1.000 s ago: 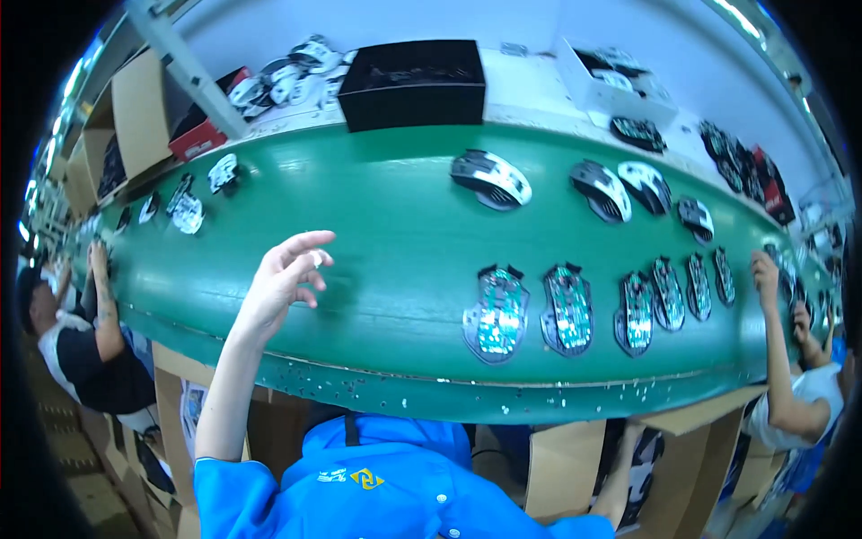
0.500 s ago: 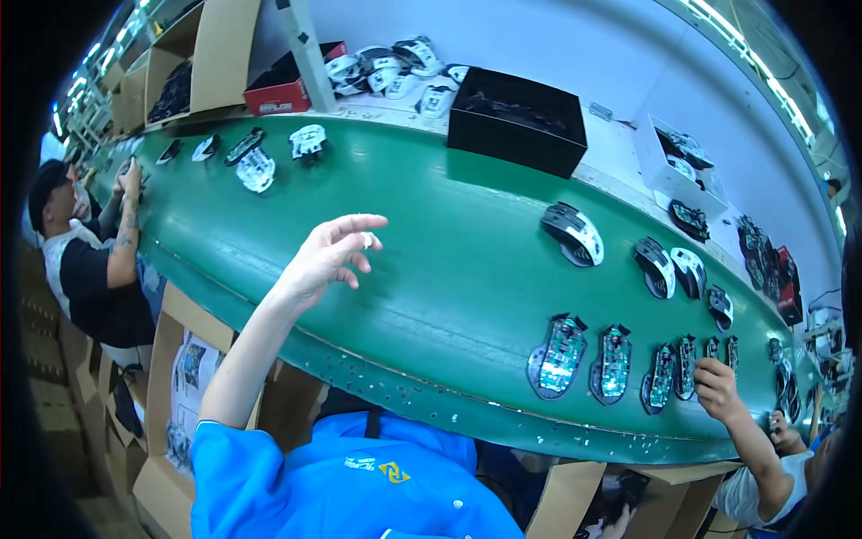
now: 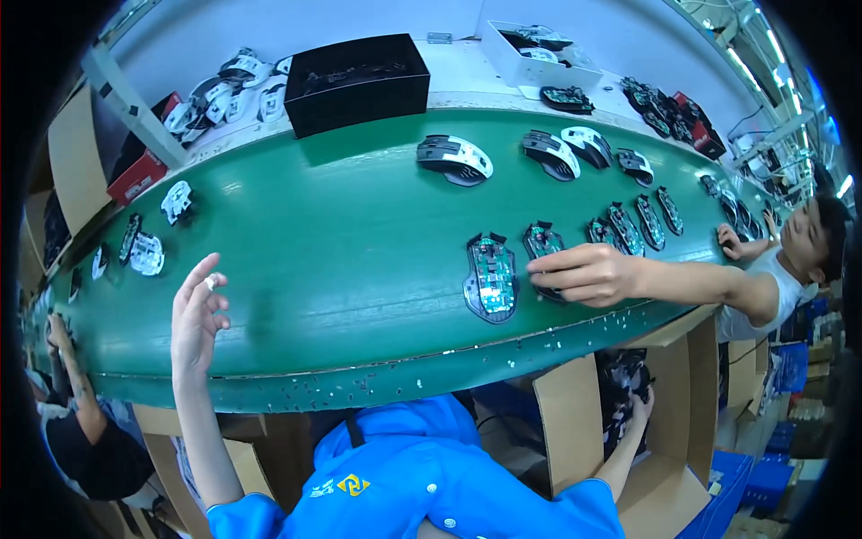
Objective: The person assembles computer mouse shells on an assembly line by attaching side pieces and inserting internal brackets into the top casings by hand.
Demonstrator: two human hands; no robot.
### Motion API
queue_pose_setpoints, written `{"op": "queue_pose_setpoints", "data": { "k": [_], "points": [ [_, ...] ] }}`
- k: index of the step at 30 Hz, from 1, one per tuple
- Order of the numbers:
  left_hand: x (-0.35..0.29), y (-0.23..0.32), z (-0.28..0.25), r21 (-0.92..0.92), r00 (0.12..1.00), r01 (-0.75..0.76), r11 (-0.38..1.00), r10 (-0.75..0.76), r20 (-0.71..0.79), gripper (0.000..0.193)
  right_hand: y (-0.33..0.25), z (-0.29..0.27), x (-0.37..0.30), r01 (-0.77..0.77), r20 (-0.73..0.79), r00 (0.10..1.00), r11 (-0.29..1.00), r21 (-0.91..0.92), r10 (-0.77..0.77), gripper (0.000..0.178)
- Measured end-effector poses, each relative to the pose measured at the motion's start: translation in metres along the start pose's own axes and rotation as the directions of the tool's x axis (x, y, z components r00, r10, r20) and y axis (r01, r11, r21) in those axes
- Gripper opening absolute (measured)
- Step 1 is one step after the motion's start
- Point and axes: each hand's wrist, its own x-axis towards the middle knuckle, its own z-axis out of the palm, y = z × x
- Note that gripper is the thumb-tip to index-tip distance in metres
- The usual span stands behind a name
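My left hand (image 3: 196, 314) is raised over the near edge of the green conveyor belt (image 3: 341, 242), fingers apart and holding nothing; a small white patch sits on one fingertip. My right hand (image 3: 637, 406) reaches down into an open cardboard box (image 3: 584, 422) of dark parts below the belt; its grip is hidden. Two open mouse bases with circuit boards (image 3: 491, 274) lie on the belt to the right. A co-worker's hand (image 3: 584, 274) rests on the second base (image 3: 541, 242).
Assembled grey-and-white mice (image 3: 453, 159) and a row of further mouse bases (image 3: 637, 225) lie on the belt. A black box (image 3: 359, 81) and a white tray (image 3: 539, 49) stand behind it. Another person (image 3: 81, 431) works at the lower left.
The view has swung right. My left hand has drawn back toward the belt's near edge. A co-worker's hand has reached onto a mouse base, and my right arm now shows in the box.
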Motion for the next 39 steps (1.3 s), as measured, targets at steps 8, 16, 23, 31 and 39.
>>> {"op": "queue_pose_setpoints", "data": {
  "k": [8, 16, 23, 31, 39],
  "points": [
    [-0.013, -0.002, -0.012, -0.088, 1.000, -0.016, 0.996, 0.018, 0.016, 0.047, -0.181, -0.121, 0.155, 0.875, 0.071, 0.406, 0.410, 0.259, -0.911, 0.004],
    [-0.003, 0.002, 0.011, -0.104, 0.992, -0.038, 0.994, 0.050, 0.114, 0.046, -0.143, -0.119, 0.170, 0.797, 0.180, 0.446, 0.480, 0.365, -0.877, 0.021],
    [-0.023, -0.013, 0.052, -0.148, 0.888, 0.082, 0.986, -0.005, 0.460, 0.055, -0.226, -0.171, -0.044, 0.171, -0.212, 0.957, 0.205, 0.964, 0.197, 0.050],
    [-0.034, -0.015, 0.007, -0.228, 0.802, 0.086, 0.970, 0.068, 0.593, 0.108, -0.365, -0.071, 0.183, -0.385, 0.384, 0.923, -0.009, 0.923, -0.035, 0.082],
    [-0.004, -0.043, -0.101, 0.073, 0.972, -0.011, 0.997, 0.028, -0.232, 0.032, -0.468, 0.004, 0.293, -0.118, 0.304, 0.929, 0.609, 0.784, -0.210, 0.072]
  ]
}}
